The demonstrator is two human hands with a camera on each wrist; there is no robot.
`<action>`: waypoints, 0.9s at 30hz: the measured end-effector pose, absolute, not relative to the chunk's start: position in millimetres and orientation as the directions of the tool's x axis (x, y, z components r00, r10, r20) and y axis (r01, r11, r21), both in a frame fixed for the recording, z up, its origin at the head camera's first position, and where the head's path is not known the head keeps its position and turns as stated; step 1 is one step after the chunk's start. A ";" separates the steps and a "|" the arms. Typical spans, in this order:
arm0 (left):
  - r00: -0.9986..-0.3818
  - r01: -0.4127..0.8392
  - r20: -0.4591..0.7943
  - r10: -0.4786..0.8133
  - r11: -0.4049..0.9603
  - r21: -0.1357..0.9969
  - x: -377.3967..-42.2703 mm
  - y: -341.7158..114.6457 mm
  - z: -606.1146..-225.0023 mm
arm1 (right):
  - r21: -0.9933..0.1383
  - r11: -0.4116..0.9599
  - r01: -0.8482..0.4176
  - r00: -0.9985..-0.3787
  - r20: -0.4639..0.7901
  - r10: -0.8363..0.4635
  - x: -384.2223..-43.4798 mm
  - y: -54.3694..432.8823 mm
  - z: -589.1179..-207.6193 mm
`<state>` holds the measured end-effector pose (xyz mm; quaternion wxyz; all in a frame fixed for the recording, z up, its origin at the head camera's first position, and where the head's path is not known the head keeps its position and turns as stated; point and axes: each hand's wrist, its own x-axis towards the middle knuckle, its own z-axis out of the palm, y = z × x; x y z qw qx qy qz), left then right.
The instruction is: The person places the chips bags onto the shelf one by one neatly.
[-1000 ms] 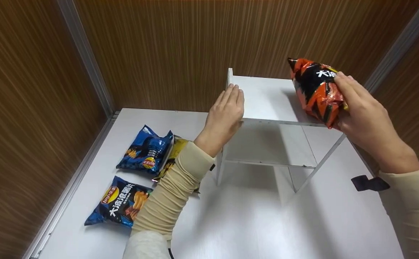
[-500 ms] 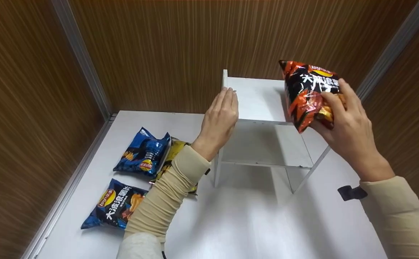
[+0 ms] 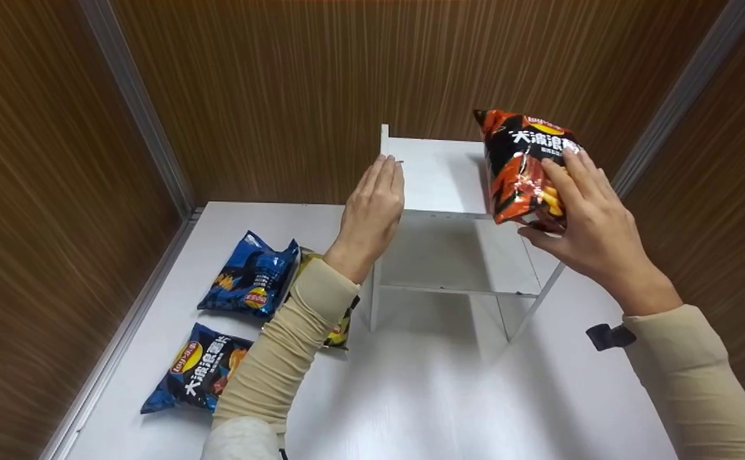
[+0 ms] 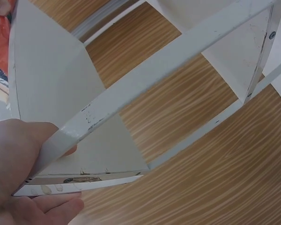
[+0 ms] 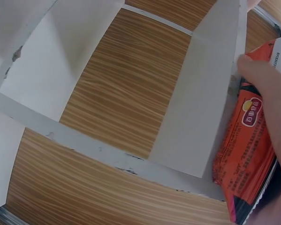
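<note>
A red-and-black chip bag [image 3: 526,169] stands on the right end of the white shelf's [image 3: 433,179] top board. My right hand [image 3: 599,236] grips it from the right, fingers over its printed front and thumb low at its bottom edge. In the right wrist view the orange back of the chip bag [image 5: 247,140] lies against the shelf board. My left hand [image 3: 372,214] holds the shelf's left upper corner. Seen from the left wrist, the thumb of the left hand [image 4: 18,154] hooks inside the frame, and its fingers lie on the other side of the board.
Two blue chip bags [image 3: 249,276] lie on the white table [image 3: 372,409] at left. A yellow bag [image 3: 337,332] is partly hidden behind my left forearm. Wood-grain walls [image 3: 283,96] enclose the back and sides. Below the top board is a lower shelf board [image 3: 449,262].
My right hand has moved the red-and-black chip bag left along the top board and turned its front towards the head camera. My left hand stays at the shelf corner while the view shifts slightly.
</note>
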<state>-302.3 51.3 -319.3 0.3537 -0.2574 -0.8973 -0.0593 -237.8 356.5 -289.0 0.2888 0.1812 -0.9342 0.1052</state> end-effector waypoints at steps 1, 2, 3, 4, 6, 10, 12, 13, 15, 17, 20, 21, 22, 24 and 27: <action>-0.621 0.504 0.662 0.420 0.860 -0.073 -303.1 50.3 -319.1 | -0.090 0.912 -0.401 -0.773 0.568 -0.283 -239.4 355.1 -288.0; -0.623 0.505 0.659 0.421 0.860 -0.073 -303.9 49.5 -319.0 | -0.086 0.910 -0.405 -0.774 0.562 -0.291 -241.3 353.6 -286.8; -0.625 0.506 0.656 0.423 0.860 -0.073 -304.5 48.7 -319.0 | -0.079 0.909 -0.408 -0.773 0.559 -0.298 -243.4 352.0 -285.4; -0.628 0.507 0.652 0.425 0.859 -0.071 -304.9 48.1 -318.9 | -0.073 0.909 -0.410 -0.774 0.555 -0.305 -245.5 350.5 -283.7; -0.630 0.510 0.648 0.428 0.857 -0.070 -305.7 47.1 -318.8 | -0.054 0.912 -0.408 -0.774 0.549 -0.314 -249.6 348.0 -279.8; -0.627 0.512 0.654 0.424 0.857 -0.066 -306.6 46.9 -318.8 | -0.022 0.927 -0.375 -0.777 0.553 -0.301 -257.0 344.9 -274.9; -0.620 0.504 0.663 0.419 0.861 -0.073 -306.9 47.3 -319.2 | -0.016 0.935 -0.356 -0.773 0.567 -0.284 -259.5 343.6 -276.1; -0.617 0.499 0.667 0.416 0.863 -0.076 -306.9 47.6 -319.5 | -0.023 0.937 -0.348 -0.770 0.578 -0.272 -260.5 342.8 -277.7; -0.613 0.492 0.674 0.412 0.867 -0.083 -306.8 48.2 -319.9 | -0.043 0.940 -0.339 -0.752 0.612 -0.244 -261.4 341.7 -281.7; -0.607 0.486 0.680 0.412 0.869 -0.093 -306.7 48.7 -320.0 | -0.076 0.935 -0.345 -0.722 0.658 -0.213 -261.0 341.3 -286.5; -0.610 0.486 0.677 0.412 0.869 -0.090 -306.1 49.1 -319.3 | -0.120 0.921 -0.371 -0.669 0.723 -0.175 -258.5 342.7 -294.6; -0.612 0.487 0.675 0.412 0.869 -0.089 -306.0 49.1 -319.0 | -0.129 0.915 -0.383 -0.657 0.734 -0.171 -257.3 343.8 -297.4; -0.613 0.488 0.674 0.413 0.868 -0.088 -306.0 49.3 -318.6 | -0.133 0.910 -0.392 -0.649 0.741 -0.171 -255.9 345.2 -300.3; -0.617 0.489 0.670 0.412 0.868 -0.084 -306.0 49.7 -317.8 | -0.134 0.903 -0.409 -0.640 0.747 -0.179 -253.2 348.6 -306.0; -0.620 0.493 0.668 0.412 0.866 -0.077 -306.2 50.4 -317.1 | -0.136 0.892 -0.430 -0.628 0.755 -0.188 -250.4 354.5 -313.9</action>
